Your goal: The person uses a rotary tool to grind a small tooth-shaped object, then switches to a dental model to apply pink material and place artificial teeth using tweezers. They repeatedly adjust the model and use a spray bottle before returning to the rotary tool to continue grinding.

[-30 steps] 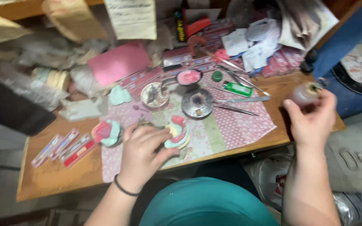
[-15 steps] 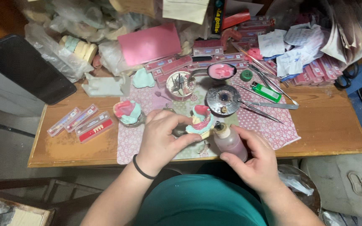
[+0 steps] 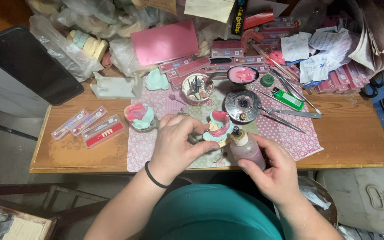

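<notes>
My left hand (image 3: 176,146) grips a dental model (image 3: 218,126) of pale green plaster with pink wax, held over the patterned mat (image 3: 285,133) at the front of the wooden table (image 3: 356,142). My right hand (image 3: 274,171) holds a small bottle of pinkish liquid (image 3: 246,149), its dark nozzle tilted toward the model and close to it. A black band circles my left wrist.
A second green and pink model (image 3: 139,116) lies left of my hand. Strips of artificial teeth (image 3: 87,126) lie at the left. A round metal dish (image 3: 244,106), tweezers (image 3: 285,113), a green lighter (image 3: 288,99), a cup of tools (image 3: 196,88), a pink sheet (image 3: 165,42) and bags crowd the back.
My right hand fetched the bottle from the table's right end and brought it beside the model. My left hand kept hold of the model.
</notes>
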